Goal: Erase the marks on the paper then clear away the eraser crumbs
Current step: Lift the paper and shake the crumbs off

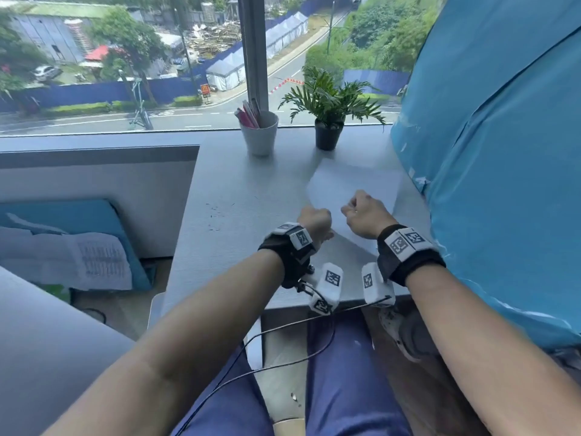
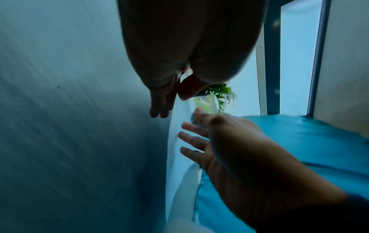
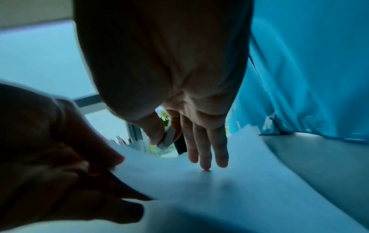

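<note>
A white sheet of paper [image 1: 355,180] lies on the grey table [image 1: 239,190], blurred, with its near left edge raised. My left hand [image 1: 314,220] pinches that edge between thumb and fingers [image 3: 111,164]. My right hand [image 1: 361,212] holds a small grey-white eraser [image 3: 168,138] between thumb and forefinger. Its other fingers [image 3: 205,157] are straight, tips on the paper [image 3: 199,189]. Dark eraser crumbs [image 1: 217,215] are scattered on the table left of the sheet. I make out no marks on the paper.
A white cup of pens [image 1: 259,133] and a potted plant [image 1: 328,121] stand at the back by the window. Blue plastic sheeting [image 1: 487,152] bulges close on the right. The table drops off to a lower recess on the left.
</note>
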